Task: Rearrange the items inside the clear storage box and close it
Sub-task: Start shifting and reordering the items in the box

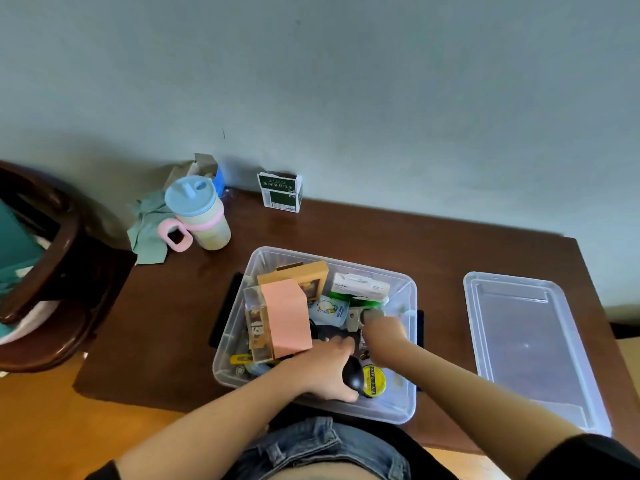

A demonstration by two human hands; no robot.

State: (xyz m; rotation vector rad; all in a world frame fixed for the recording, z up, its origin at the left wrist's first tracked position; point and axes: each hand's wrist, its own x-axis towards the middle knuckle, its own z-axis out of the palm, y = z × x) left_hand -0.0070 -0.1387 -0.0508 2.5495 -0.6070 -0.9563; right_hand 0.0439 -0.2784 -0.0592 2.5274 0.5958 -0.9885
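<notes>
The clear storage box (410, 403) stands open on the dark wooden table, crowded with items. Its clear lid (526, 341) lies flat on the table to the right. Inside, a pink box (285, 315) and a yellow-brown box (304, 275) stand at the left, with a white and green packet (360, 287) at the back right. My left hand (325, 370) is in the front of the box, gripping a black rounded object (353, 372) next to a yellow tape roll (374, 379). My right hand (384, 330) is deeper in the box, holding a small grey object (370, 315); its fingers are blurred.
A pastel sippy cup (201, 216) with a pink handle stands at the back left beside a green cloth (149, 230). A green and white carton (280, 192) stands against the wall. A dark wooden chair (45, 258) is at the left.
</notes>
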